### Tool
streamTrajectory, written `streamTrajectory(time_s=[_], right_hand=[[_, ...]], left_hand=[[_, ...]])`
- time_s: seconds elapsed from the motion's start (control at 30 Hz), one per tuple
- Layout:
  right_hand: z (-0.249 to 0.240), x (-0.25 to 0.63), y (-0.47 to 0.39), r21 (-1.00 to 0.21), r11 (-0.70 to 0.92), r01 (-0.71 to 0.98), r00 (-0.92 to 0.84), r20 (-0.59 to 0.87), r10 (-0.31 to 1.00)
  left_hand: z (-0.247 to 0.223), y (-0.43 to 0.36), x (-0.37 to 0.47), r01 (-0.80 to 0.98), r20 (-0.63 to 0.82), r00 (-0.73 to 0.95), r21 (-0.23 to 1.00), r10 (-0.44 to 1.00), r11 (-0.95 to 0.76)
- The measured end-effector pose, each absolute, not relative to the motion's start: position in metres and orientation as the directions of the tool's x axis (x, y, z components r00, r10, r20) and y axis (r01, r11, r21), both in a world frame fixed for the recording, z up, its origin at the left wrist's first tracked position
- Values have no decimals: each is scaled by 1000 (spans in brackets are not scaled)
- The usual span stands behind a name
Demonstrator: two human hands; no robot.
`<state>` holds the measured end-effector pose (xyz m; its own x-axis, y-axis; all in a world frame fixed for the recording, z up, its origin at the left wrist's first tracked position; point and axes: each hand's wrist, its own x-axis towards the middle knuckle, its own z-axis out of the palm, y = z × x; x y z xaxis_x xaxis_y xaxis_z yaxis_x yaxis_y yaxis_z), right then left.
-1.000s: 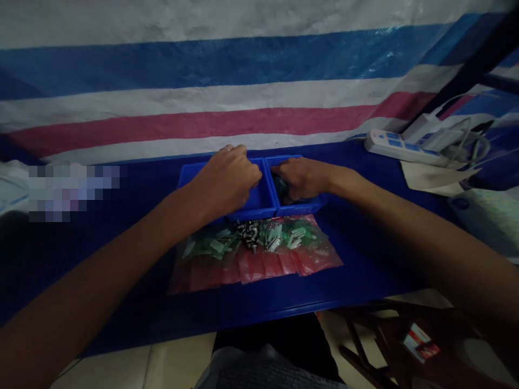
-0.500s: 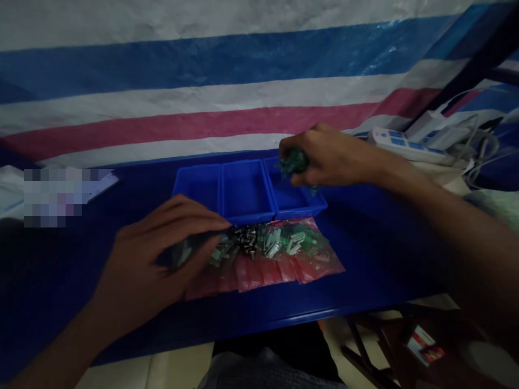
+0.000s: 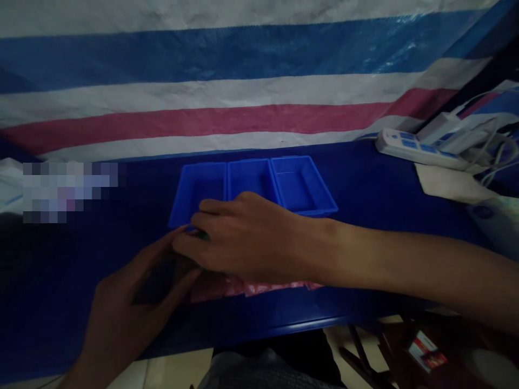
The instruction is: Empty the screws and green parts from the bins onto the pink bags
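My right hand [image 3: 243, 237] reaches across the front of the blue trays, palm down, with its fingers curled. A bit of green plastic bag [image 3: 203, 234] shows between those fingers; most of it is hidden. Around the same spot my left hand [image 3: 138, 292] keeps its thumb and fingers apart in a C shape, the tips meeting the right fingers or passing behind them. Beneath both hands lies a strip of clear and pink plastic packets [image 3: 263, 288]. Only its pink front edge shows, and the small metal parts on it are covered by the right hand.
Three joined blue trays [image 3: 304, 183] stand behind the hands on the blue table [image 3: 357, 189]. A white power strip [image 3: 417, 147] with cables sits at the back right, beside a pale sheet [image 3: 446, 182]. Papers lie at the far left. A striped sheet hangs behind.
My right hand has swung left and down from above the right tray to my left hand, covering the packets. The left hand has shifted slightly left and lower.
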<state>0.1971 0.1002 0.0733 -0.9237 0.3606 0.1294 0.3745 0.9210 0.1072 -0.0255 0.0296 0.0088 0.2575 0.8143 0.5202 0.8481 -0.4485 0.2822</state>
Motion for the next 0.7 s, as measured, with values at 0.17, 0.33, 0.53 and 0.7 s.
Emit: streamTrajectory(time_s=[0.17,0.33,0.53,0.7], right_hand=[[61,216,92,85,928,363,-888,335,316],[41,245,77,11,925,379,-772,555,310],[28,284,68,255,913,319,-818,561,128],[14,299,64,246,904,350,-824,540,172]], left_hand=[[1,24,-31,804,564,261,323,784,-500],[-9,24,-33,733,607,401,236,686,-638],[-7,27,-29,743,564,505,101,654,-661],[-8,19,-17,724,567,547,49,616,-688]])
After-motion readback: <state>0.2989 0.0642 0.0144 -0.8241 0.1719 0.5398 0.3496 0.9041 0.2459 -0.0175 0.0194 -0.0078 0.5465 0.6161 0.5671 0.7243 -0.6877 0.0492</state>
